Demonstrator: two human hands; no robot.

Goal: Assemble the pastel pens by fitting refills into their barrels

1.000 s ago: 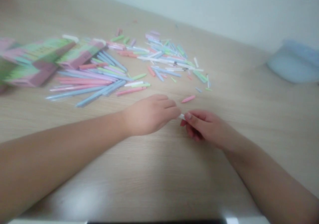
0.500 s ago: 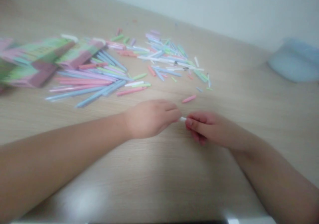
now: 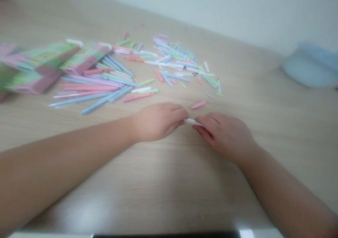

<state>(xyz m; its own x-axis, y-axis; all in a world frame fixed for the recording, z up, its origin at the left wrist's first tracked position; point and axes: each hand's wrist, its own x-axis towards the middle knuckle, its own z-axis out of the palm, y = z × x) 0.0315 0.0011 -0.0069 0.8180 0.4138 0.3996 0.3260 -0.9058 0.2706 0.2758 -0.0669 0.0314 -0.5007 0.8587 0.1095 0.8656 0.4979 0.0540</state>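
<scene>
Between my two hands is a slim white pen piece [image 3: 193, 121], lying almost level just above the table. My left hand [image 3: 160, 121] pinches its left end, fingers pressed together and pointing right. On the other end my right hand [image 3: 227, 135] is closed, its back turned up, with thumb and fingers around the piece. Most of the piece is hidden in the grips. A short pink pen piece [image 3: 198, 105] lies on the table just beyond my fingers. Past my left hand fans out a bunch of pastel pens [image 3: 97, 90] in blue, pink, purple and green.
Loose pen parts [image 3: 179, 63] in several colours are scattered at the far middle of the wooden table [image 3: 148, 188]. Green and pink boxes [image 3: 52, 60] lie at the left. A pale blue pouch-like object [image 3: 308, 68] sits at the far right, near the white wall [image 3: 211, 8].
My right hand has turned over, from thumb side showing to its back showing, and more of the white pen piece is visible. My left hand has shifted slightly up and left.
</scene>
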